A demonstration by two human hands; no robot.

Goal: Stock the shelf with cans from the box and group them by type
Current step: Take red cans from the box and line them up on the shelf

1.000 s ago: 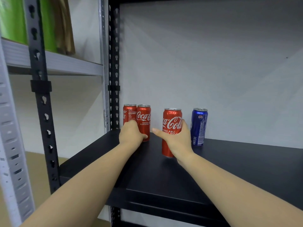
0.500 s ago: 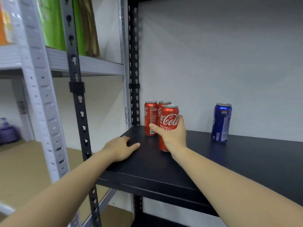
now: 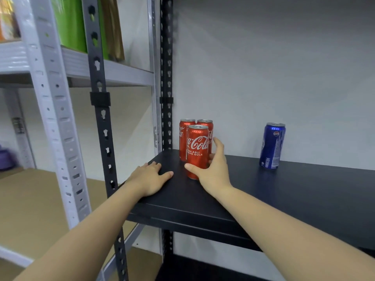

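Note:
Three red Coca-Cola cans stand grouped at the back left corner of the black shelf (image 3: 284, 191). The front red can (image 3: 197, 147) stands just ahead of the two rear red cans (image 3: 185, 136). My right hand (image 3: 213, 169) is beside the front can, thumb against its lower front, fingers spread and lifted off its right side. My left hand (image 3: 149, 177) rests flat on the shelf's left front corner, holding nothing. A blue Pepsi can (image 3: 273, 146) stands alone further right near the wall.
A black slotted upright (image 3: 101, 118) and a grey upright (image 3: 54, 118) stand left of the shelf. A neighbouring grey shelf (image 3: 113, 72) above holds green and brown packages. The white wall runs behind the cans. Open black shelf surface lies between the red cans and the blue can.
My right hand slid the front red can left against the other two, then loosened its grip. My left hand left the rear cans and settled flat on the shelf corner.

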